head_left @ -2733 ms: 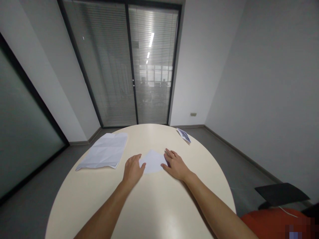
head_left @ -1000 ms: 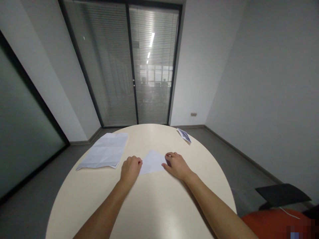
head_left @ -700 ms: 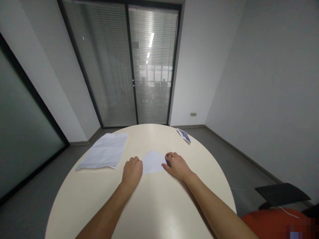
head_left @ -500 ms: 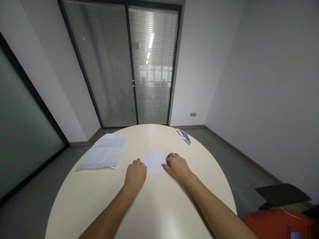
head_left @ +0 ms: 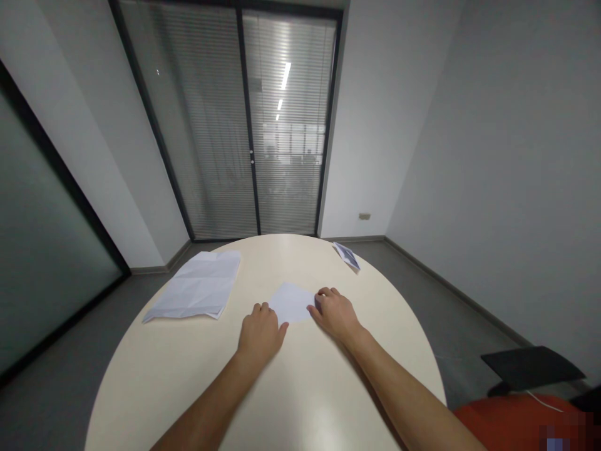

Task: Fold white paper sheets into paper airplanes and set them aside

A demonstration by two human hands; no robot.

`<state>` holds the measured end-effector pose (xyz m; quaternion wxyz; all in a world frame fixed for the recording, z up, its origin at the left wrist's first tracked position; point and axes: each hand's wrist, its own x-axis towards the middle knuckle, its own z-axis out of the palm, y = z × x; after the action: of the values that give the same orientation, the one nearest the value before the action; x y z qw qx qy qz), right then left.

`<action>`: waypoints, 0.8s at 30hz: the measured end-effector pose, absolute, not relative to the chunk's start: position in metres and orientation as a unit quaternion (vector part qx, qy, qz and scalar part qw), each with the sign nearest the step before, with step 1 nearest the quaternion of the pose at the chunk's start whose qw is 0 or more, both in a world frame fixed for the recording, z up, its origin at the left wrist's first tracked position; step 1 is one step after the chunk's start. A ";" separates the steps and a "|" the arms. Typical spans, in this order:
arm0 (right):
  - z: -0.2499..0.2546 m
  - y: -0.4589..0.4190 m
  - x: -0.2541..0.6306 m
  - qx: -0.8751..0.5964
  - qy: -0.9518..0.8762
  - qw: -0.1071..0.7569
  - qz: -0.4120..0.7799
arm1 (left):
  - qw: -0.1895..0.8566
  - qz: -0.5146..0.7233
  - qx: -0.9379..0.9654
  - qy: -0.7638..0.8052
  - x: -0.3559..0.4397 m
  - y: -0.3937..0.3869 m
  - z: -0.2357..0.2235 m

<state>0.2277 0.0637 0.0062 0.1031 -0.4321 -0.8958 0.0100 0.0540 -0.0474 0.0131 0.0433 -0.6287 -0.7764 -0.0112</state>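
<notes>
A small folded white paper (head_left: 291, 302) lies on the round cream table (head_left: 282, 388), between my hands. My left hand (head_left: 260, 332) rests knuckles-up on the paper's near left edge, with its fingers curled under and the thumb stretched out to the right. My right hand (head_left: 334, 312) is at the paper's right corner, its fingers bent and their tips pressing down on the paper.
A larger creased white sheet (head_left: 197, 285) lies at the table's left. A small printed folded paper (head_left: 347, 255) sits at the far right edge. A black chair part (head_left: 530, 366) and something orange (head_left: 516, 419) are at the lower right. Glass doors with blinds stand behind.
My left hand has slid right along the paper's near edge and curled from flat to bent, thumb now out. The paper looks narrower. My right hand has stayed at the right corner.
</notes>
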 end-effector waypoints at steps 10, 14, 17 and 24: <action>-0.002 0.077 0.242 -0.300 -0.941 0.142 0.074 | -0.009 0.014 -0.688 -0.726 0.038 -0.050 0.020; -0.005 0.078 0.244 -0.257 -0.950 0.155 0.089 | -0.009 0.027 -0.702 -0.711 0.033 -0.049 0.023; -0.005 0.076 0.244 -0.249 -0.950 0.163 0.096 | -0.007 0.030 -0.704 -0.709 0.032 -0.048 0.023; -0.003 0.076 0.245 -0.253 -0.948 0.155 0.111 | -0.009 0.009 -0.701 -0.713 0.033 -0.047 0.019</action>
<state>0.2451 0.0759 -0.0029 0.1549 -0.2531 -0.9485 0.1112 0.0326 -0.0474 0.0193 -0.0092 -0.7014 -0.7126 0.0090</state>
